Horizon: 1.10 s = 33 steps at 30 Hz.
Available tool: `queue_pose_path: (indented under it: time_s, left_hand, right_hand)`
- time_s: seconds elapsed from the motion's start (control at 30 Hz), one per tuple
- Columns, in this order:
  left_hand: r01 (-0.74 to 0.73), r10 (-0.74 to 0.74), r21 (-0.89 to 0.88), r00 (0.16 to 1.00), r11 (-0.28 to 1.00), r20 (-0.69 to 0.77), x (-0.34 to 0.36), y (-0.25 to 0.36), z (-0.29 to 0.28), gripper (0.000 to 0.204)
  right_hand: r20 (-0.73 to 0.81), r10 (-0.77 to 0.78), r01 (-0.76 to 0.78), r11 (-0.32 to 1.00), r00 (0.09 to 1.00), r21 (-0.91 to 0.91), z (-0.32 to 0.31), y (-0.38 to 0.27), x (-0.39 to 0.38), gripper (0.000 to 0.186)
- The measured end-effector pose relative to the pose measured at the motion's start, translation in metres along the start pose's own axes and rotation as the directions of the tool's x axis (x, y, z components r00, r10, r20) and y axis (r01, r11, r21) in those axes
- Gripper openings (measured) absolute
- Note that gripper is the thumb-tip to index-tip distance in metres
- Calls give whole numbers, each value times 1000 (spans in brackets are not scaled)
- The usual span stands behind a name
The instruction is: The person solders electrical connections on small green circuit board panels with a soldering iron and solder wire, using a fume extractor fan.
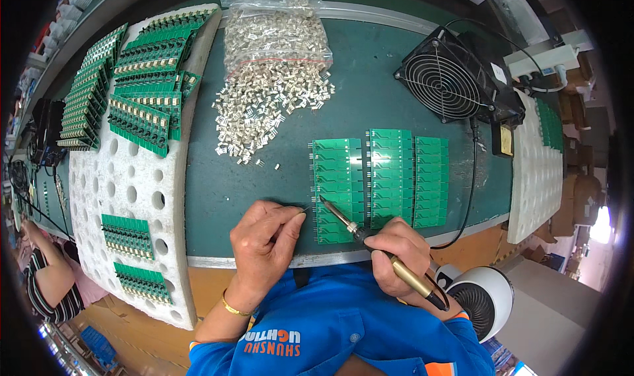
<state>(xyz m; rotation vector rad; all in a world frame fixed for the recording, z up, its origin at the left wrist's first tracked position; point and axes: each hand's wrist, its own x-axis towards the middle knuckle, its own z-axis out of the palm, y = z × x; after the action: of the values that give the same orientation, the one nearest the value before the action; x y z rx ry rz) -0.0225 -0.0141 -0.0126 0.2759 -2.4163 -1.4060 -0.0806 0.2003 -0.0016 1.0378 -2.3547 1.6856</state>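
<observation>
My right hand (pixel 399 256) grips a soldering iron (pixel 411 277) by its gold-coloured handle. The iron's tip reaches the left edge of the leftmost green circuit board panel (pixel 338 158); whether it touches a pin is too small to tell. Beside that edge, my left hand (pixel 264 240) is closed in a pinch, thumb against fingers, and anything thin between them is hidden. A middle circuit board panel (pixel 391 158) and a right circuit board panel (pixel 430 178) lie alongside, each with a row of pins along its left edge.
A pile of small white connectors (pixel 257 112) spills from a clear plastic bag (pixel 274 29). At left, a white foam board (pixel 142 178) carries stacked circuit boards (pixel 148 65). A black fan (pixel 442 78) stands back right, its cable (pixel 472 191) crossing the table. Another person's arm (pixel 49 263) shows far left.
</observation>
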Motion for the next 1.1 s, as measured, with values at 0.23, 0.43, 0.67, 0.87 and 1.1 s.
queue_pose_path:
  time_s: [0.23, 0.43, 0.67, 0.87, 1.1]
  left_hand:
    - [40, -40, -21, 999, 999, -11, -1, 3, 2, 7]
    - [67, -67, -23, 998, 998, 5, 0, 5, 0, 7]
    - [51, -51, -23, 999, 998, 13, -1, 2, 0, 7]
    - [69, -68, -29, 997, 997, 20, 0, 4, 0, 7]
    - [57, -56, -28, 998, 998, 23, -1, 2, 0, 7]
  right_hand:
    - [7, -46, 46, 998, 999, -45, 1, 0, -1, 17]
    - [12, -48, 48, 998, 999, -50, 1, 0, -1, 19]
    - [60, -73, 77, 994, 996, -74, -1, -2, -3, 24]
    - [100, -120, 129, 988, 988, -87, -1, -4, -4, 27]
    - [137, -152, 168, 980, 979, -111, -1, -4, -7, 35]
